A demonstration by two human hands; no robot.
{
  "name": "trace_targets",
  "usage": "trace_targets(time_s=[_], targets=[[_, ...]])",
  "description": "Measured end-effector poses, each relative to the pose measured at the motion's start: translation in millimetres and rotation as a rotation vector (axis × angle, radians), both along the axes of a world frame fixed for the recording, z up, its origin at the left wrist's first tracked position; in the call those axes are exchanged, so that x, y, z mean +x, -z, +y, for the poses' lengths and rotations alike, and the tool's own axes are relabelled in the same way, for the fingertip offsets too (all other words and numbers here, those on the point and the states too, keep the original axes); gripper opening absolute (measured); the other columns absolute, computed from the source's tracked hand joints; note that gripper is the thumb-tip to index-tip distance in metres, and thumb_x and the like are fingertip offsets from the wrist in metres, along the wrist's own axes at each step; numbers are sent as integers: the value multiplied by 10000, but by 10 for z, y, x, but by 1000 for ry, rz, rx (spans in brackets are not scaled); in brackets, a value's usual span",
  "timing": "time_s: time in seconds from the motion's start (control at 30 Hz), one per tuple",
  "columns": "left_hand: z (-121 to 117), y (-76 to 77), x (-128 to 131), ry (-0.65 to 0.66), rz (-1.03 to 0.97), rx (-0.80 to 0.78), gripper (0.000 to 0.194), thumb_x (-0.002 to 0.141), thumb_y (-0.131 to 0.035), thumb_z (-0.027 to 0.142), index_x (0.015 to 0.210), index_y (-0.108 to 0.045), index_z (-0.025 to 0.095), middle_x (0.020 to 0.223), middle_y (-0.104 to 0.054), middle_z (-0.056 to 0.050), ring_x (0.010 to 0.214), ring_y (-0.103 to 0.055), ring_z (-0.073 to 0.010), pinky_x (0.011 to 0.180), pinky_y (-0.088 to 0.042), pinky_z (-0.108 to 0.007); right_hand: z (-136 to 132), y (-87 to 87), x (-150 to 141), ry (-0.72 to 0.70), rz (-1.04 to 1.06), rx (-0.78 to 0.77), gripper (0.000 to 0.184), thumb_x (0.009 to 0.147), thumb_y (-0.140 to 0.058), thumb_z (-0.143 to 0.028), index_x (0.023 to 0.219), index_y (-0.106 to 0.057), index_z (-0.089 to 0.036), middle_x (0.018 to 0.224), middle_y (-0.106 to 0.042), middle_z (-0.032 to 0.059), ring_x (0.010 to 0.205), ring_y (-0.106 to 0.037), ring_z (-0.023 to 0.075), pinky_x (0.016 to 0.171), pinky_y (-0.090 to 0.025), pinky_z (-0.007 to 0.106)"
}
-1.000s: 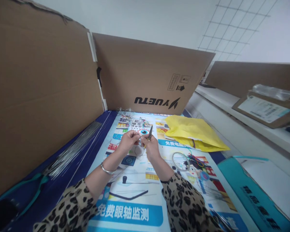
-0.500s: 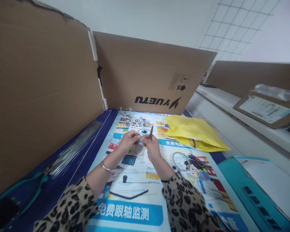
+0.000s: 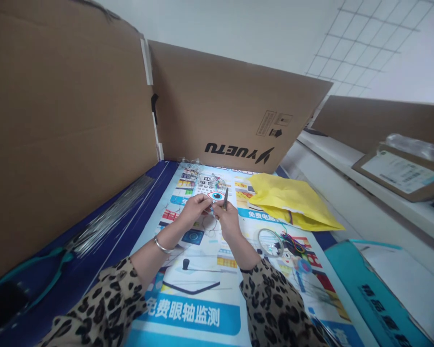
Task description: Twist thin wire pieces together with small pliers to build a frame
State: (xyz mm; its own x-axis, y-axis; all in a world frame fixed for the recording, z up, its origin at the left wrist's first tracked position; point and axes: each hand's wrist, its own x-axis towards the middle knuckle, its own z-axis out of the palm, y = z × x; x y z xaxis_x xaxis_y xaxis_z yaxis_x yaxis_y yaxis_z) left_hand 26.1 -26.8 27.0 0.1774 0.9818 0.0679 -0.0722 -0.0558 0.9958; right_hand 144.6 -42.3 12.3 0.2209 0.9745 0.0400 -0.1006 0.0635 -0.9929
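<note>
Handwork over a printed poster [image 3: 230, 274], seen from above. The left hand [image 3: 195, 208] is closed in a pinch; whether anything is gripped there cannot be told. The right hand [image 3: 227, 219] is closed around a pointed hand tool [image 3: 226, 197], its dark tip directed away from the wearer. The fingertips of both hands are brought together above the poster's middle. A thin wire loop [image 3: 204, 227] is seen just below them; whether it is joined to anything between the fingers cannot be made out. The work appears to be under way, but what is finished and what remains cannot be judged. Straight wires [image 3: 112, 212] are laid at the left, apparently unused, and colored cords [image 3: 292, 242] are gathered beside a tape roll [image 3: 260, 238] at the right.
</note>
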Motion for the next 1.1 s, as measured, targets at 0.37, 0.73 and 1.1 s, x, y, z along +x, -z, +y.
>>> trace_targets(time_s=[0.37, 0.73, 1.1], targets=[[106, 97, -116, -87, -362, -178, 257, 691, -588, 369, 730, -442, 161, 716, -627, -39, 615, -629, -148, 539, -488, -247, 109, 75, 525, 151, -1155, 381, 314, 796, -453, -418, 941, -619, -196, 811, -556, 54, 792, -462, 167, 706, -322, 280], [144, 172, -102, -64, -315, -227, 263, 720, -576, 363, 749, -412, 161, 673, -641, -49, 561, -632, -151, 474, -480, -228, 109, 124, 504, 190, -1663, 566, 159, 751, -529, -276, 863, -628, -221, 823, -531, 59, 823, -386, 198, 735, -233, 343], [170, 199, -106, -72, -250, -224, 344, 629, -663, 344, 853, -470, 168, 620, -632, -12, 532, -620, -144, 479, -450, -220, 140, 110, 494, 190, -1715, 586, 165, 754, -520, -295, 861, -631, -237, 819, -522, 64, 812, -361, 205, 722, -222, 350]])
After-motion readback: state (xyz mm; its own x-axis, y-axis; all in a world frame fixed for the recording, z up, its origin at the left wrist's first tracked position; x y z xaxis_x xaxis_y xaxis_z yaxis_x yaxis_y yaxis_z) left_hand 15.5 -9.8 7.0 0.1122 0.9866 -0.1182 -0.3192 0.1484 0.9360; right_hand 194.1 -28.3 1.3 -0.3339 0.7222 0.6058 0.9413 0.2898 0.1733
